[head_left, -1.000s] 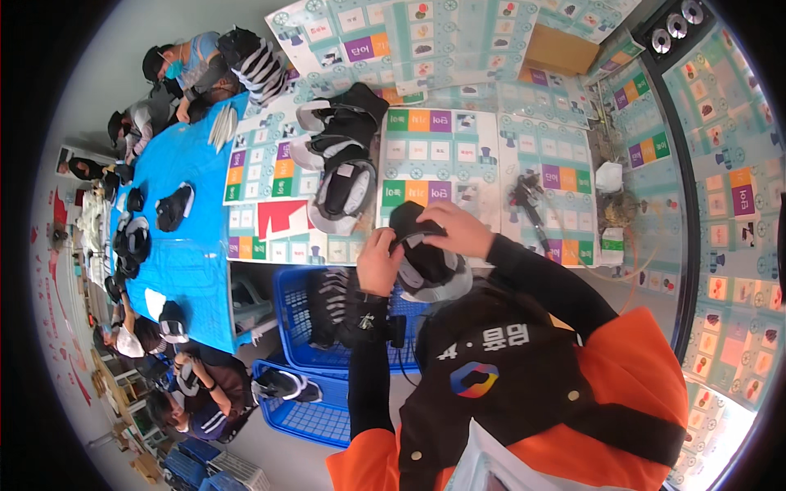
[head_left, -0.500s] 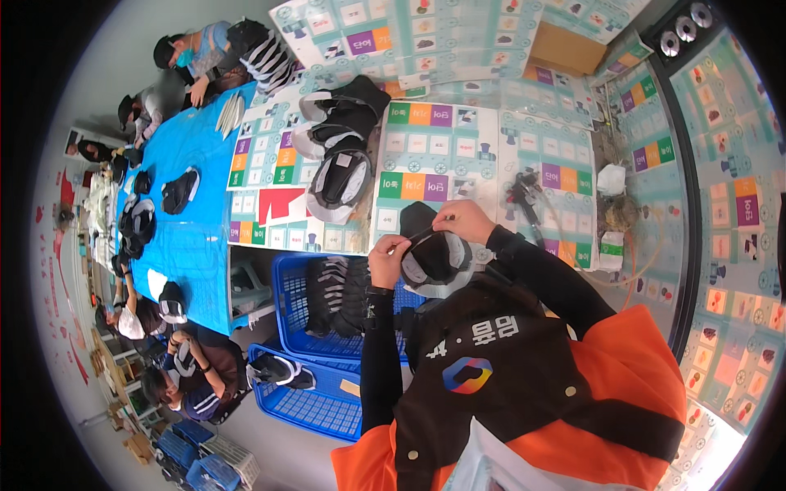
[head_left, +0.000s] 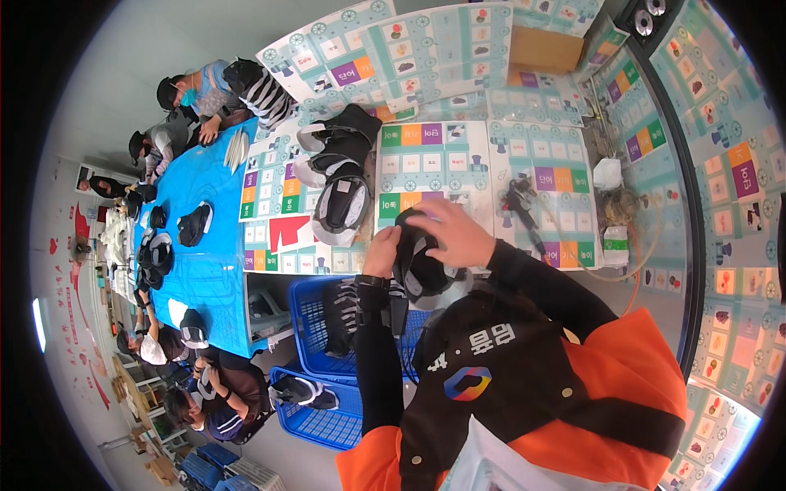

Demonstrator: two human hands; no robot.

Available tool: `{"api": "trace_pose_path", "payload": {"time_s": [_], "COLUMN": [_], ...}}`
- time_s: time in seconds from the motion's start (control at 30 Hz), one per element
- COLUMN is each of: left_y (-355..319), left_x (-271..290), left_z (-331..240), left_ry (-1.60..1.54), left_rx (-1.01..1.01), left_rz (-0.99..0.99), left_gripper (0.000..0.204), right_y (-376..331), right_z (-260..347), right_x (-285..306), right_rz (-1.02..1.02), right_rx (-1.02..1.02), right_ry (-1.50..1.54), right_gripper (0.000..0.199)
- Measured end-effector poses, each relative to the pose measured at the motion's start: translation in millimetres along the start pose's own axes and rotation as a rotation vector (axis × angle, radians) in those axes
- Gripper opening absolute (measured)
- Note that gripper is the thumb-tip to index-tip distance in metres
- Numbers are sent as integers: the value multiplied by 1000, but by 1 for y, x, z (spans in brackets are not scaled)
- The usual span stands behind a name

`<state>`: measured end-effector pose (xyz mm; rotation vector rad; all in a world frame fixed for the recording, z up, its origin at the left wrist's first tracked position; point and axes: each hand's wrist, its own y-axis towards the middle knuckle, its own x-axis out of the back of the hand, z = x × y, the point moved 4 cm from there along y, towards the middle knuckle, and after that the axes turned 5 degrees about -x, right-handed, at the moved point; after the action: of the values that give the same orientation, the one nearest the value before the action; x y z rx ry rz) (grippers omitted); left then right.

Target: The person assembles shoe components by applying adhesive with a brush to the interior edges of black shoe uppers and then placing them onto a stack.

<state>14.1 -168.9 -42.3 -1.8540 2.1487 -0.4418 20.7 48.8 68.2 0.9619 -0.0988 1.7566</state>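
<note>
In front of my chest is a black and grey shoe upper [head_left: 424, 272] with a pale flared lower edge. My left hand [head_left: 380, 252] grips its left side, fingers closed around the rim. My right hand [head_left: 455, 236] lies over the top, its fingers stretched out and spread across the opening. Part of the upper is hidden beneath that hand. Beyond my left hand, a row of similar uppers [head_left: 341, 206] overlaps on the printed-sheet worktable [head_left: 432, 166].
A black spray gun [head_left: 522, 206] with a hose lies to the right. Blue crates [head_left: 299, 327] holding uppers stand below the table at left. Several co-workers sit along a blue-covered table [head_left: 217, 278] at far left. Upright printed panels [head_left: 442, 49] back the worktable.
My right hand has gone from pinching the upper's top edge to lying spread over it. The upper has turned and my left hand has shifted slightly left. The view has tilted somewhat.
</note>
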Motion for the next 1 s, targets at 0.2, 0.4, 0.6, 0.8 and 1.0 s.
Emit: {"api": "trace_pose_path", "payload": {"time_s": [0.2, 0.4, 0.6, 0.8, 1.0], "left_y": [-37, -72, -33, 26, 43], "left_x": [-9, -5, -62, -99, -141], "left_z": [-68, -22, -94, -66, -77], "left_ry": [238, 198, 927, 992, 1119], "left_rx": [-470, -315, -497, -686, -567], "left_rz": [-55, -214, -276, -183, -104], "left_gripper": [69, 58, 28, 37, 40], "right_y": [-3, -45, -126, -165, -176], "right_z": [-54, -113, -234, -277, -307], "right_x": [9, 6, -27, -9, -6], "right_rz": [-117, -251, 119, 27, -35], "right_rx": [-130, -575, -687, -879, -1008], "right_ry": [-129, 231, -20, -686, -816], "right_gripper": [52, 45, 59, 54, 48]}}
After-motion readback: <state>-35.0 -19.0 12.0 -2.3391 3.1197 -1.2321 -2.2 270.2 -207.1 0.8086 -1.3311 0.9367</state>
